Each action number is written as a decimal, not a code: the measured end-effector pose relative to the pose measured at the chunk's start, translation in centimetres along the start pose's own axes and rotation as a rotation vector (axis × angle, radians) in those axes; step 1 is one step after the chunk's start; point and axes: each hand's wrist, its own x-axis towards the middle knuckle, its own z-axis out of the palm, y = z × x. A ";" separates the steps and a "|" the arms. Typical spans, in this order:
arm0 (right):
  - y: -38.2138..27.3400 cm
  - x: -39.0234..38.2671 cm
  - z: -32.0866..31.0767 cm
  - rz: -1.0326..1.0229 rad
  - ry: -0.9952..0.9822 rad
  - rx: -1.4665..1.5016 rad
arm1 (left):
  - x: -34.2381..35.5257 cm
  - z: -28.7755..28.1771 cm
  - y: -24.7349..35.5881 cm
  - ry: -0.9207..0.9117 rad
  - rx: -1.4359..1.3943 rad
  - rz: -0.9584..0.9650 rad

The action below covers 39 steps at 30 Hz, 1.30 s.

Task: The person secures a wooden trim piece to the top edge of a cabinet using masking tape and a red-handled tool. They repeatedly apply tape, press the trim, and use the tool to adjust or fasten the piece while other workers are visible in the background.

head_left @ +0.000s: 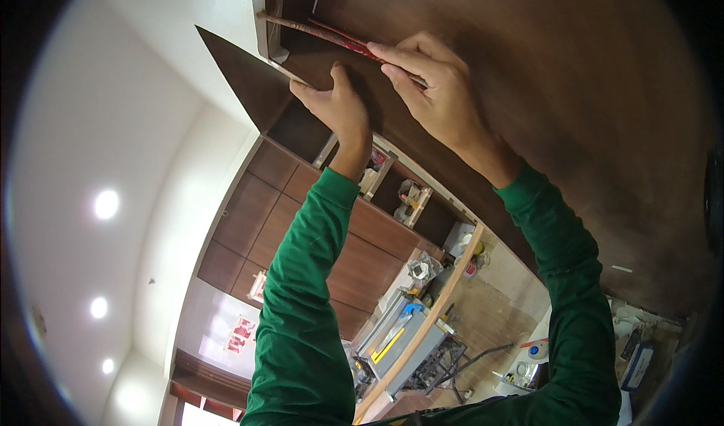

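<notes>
My right hand is closed in a pinch around a thin, red-handled stick that looks like a slender paintbrush. Its far end meets the pale frame edge of a dark brown wooden cabinet. A second thin red line runs close beside the handle; whether it is a separate thing I cannot tell. To the lower left, my left hand is raised at the light edge of a dark panel, with its thumb standing up and its other fingers bent at that edge, partly hidden.
A broad brown wooden surface fills the right side. Below are open compartments with small items and a long wooden strip. A grey-topped table machine stands on the floor. Tools and a container lie at the lower right.
</notes>
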 end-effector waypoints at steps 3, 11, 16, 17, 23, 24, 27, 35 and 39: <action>0.3 -0.5 0.3 -0.002 -0.005 -0.001 | -0.2 0.0 0.4 -0.001 -0.010 -0.032; 0.4 -0.7 -0.1 0.041 0.017 -0.004 | 0.1 -0.5 -0.2 0.007 0.023 0.023; 0.8 -0.5 0.1 0.021 -0.020 -0.038 | -0.1 0.0 -0.1 -0.012 -0.031 -0.043; 0.9 -0.5 0.1 0.017 -0.027 -0.046 | -0.1 0.0 0.1 -0.011 -0.027 -0.039; 1.4 -1.4 1.6 0.073 -0.066 0.006 | -0.2 -0.1 -0.1 0.016 0.050 0.034; 1.5 -1.4 1.8 0.059 -0.077 -0.004 | -0.3 -0.1 0.3 0.018 0.071 0.055; 1.6 -1.5 2.2 0.039 -0.109 -0.026 | -0.2 -0.2 0.2 0.018 0.080 0.039; -4.1 -0.7 -2.6 0.057 -0.105 -0.095 | -0.4 0.7 1.1 0.008 -0.007 0.035; -11.5 -2.3 -6.6 0.321 -0.224 -0.132 | -0.5 -1.1 1.2 0.064 0.113 0.011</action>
